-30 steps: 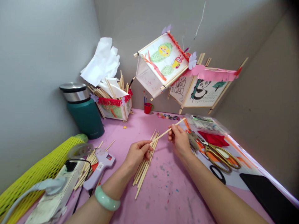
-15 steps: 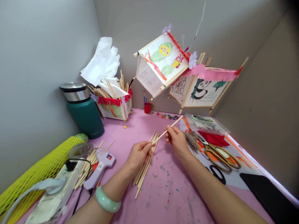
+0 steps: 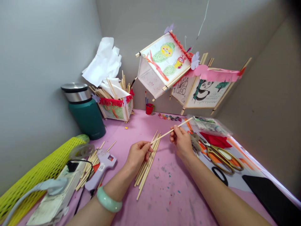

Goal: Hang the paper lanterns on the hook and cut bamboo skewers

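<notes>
Holding a wooden stick (image 3: 164, 135) partly over the stick pile (image 3: 146, 172), clamped in left hand (image 3: 138, 153) at one end and in right hand (image 3: 182, 141) farther along; probably light, stiff, snappable, best pinched near both ends.

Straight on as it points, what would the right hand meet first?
Probably the small colored pots, near their left end; depth is unclear, so the right hand might pass above them.

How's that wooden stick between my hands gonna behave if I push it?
The stick is probably stiff, since it runs straight from left hand to right hand. It's thin, so likely light, and might snap if bent hard.
</notes>
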The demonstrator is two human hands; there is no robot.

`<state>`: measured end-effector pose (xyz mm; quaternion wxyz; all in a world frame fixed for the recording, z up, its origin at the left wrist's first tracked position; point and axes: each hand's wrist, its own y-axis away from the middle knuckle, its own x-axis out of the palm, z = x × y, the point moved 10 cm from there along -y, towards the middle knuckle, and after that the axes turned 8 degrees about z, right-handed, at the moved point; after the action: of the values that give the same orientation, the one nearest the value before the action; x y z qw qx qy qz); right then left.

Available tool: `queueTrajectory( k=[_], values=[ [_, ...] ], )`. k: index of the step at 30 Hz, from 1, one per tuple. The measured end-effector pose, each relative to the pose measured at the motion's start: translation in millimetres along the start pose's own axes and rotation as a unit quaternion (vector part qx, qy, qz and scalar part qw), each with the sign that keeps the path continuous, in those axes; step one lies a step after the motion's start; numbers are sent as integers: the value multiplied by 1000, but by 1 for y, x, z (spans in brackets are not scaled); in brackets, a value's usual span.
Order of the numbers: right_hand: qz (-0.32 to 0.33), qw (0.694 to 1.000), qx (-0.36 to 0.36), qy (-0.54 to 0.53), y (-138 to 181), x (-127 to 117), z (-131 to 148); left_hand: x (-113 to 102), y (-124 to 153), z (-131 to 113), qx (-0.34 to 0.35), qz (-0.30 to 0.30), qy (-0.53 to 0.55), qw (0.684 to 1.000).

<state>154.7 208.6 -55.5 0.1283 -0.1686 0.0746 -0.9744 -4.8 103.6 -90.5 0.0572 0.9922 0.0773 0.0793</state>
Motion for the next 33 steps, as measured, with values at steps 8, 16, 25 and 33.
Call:
queueTrajectory(
  k=[8, 16, 25, 33],
  values=[
    [2, 1000, -15, 1, 1, 2, 5, 1, -3, 4, 0, 15, 10, 1000],
    [23, 996, -63, 63, 9, 12, 27, -1, 0, 2, -1, -20, 25, 999],
    [101, 922, -233, 294, 8, 103, 85, -24, -2, 4, 37, -120, 2, 992],
    [136, 862, -201, 444, -73, 186, 39, -24, -5, 5, 32, -117, -42, 992]
  ],
)
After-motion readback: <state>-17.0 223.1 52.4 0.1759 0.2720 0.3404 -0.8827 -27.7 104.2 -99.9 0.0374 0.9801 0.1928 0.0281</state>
